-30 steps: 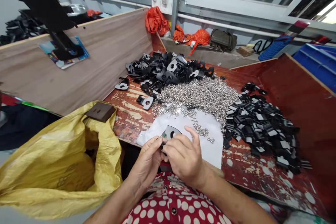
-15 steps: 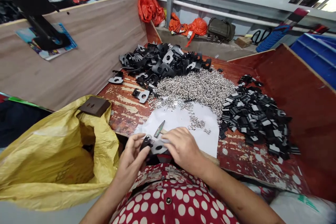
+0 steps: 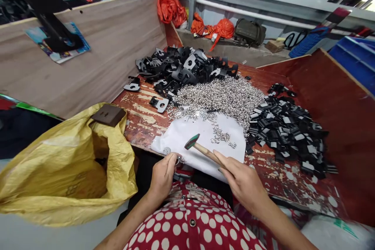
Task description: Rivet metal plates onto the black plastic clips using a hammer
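My right hand (image 3: 244, 183) is closed round the wooden handle of a small hammer (image 3: 206, 153). The hammer's green head is raised above the white sheet (image 3: 172, 134). My left hand (image 3: 162, 174) pinches a grey-and-black plastic part (image 3: 182, 175) at the sheet's near edge, close to my lap. The fingers hide most of that part, and something small and shiny shows at the fingertips. A small cluster of metal pieces (image 3: 221, 134) lies on the sheet beyond the hammer.
Behind the sheet are a heap of small metal pieces (image 3: 219, 93) and a pile of black plastic parts (image 3: 175, 66). More black pieces (image 3: 290, 125) cover the right side. A yellow sack (image 3: 58, 172) gapes at the left, a brown block (image 3: 108, 115) on its rim. Wooden boards (image 3: 331, 97) wall the table.
My right hand has left the plastic part, moved right and lifted the hammer. My left hand has turned over, shifted right and still grips the part, which is now mostly hidden.
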`<state>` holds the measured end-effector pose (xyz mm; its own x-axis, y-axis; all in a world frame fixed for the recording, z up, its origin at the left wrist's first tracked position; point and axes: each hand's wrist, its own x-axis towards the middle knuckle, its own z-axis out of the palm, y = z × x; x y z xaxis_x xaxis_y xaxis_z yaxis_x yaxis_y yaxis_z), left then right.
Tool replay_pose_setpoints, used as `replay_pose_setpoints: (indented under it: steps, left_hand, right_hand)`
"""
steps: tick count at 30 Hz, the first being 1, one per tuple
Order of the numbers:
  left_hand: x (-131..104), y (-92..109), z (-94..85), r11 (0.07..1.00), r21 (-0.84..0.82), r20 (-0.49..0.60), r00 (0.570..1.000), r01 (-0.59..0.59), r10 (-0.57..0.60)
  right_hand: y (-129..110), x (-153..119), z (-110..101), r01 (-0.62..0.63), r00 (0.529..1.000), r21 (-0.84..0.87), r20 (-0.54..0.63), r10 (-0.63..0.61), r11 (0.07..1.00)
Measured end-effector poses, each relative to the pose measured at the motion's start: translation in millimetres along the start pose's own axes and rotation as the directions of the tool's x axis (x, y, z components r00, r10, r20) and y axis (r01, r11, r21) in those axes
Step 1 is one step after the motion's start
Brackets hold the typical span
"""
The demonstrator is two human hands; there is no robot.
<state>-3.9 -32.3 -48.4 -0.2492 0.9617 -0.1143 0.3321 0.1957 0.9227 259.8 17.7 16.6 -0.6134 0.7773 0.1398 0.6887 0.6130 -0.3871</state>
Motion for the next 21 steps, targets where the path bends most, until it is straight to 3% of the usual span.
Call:
replay_pose_setpoints:
  steps: [3, 8, 12, 15, 17, 19, 21]
  left_hand:
    - [-1, 1, -1.6, 1.000, 0.010, -0.042, 0.999, -0.002, 0.002]
    - [-3, 0, -2.3, 1.000, -0.004, -0.075, 0.997, -0.007, 0.007]
    - [-2, 2, 2.6, 1.000, -0.023, -0.080, 0.997, -0.005, 0.004]
    - [-1, 7, -3.3, 0.999, -0.038, -0.079, 0.997, -0.001, -0.002]
    - [-1, 11, -25.0, 1.000, -0.009, -0.100, 0.995, -0.003, 0.002]
    - [-4, 10, -65.6, 0.990, 0.134, -0.222, 0.975, 0.037, -0.006]
    - [-10, 5, -118.9, 0.906, 0.363, -0.458, 0.889, 0.216, -0.029]
  right_hand:
    - [-9, -8, 3, 0.083, 0.987, 0.022, -0.141, -0.079, 0.996]
    - [-13, -7, 20, 0.125, 0.991, -0.129, -0.038, -0.131, 0.984]
    - [-13, -9, 15, 0.121, 0.983, -0.105, -0.128, -0.134, 0.987]
    - [-15, -9, 14, 0.121, 0.988, -0.082, -0.084, -0.128, 0.989]
    - [-15, -5, 19, 0.084, 0.996, -0.055, -0.021, -0.086, 0.995]
    - [-12, 3, 28, 0.032, 0.999, -0.027, 0.007, -0.032, 0.999]
    - [-8, 11, 37, 0.013, 1.000, -0.030, 0.000, -0.013, 0.999]
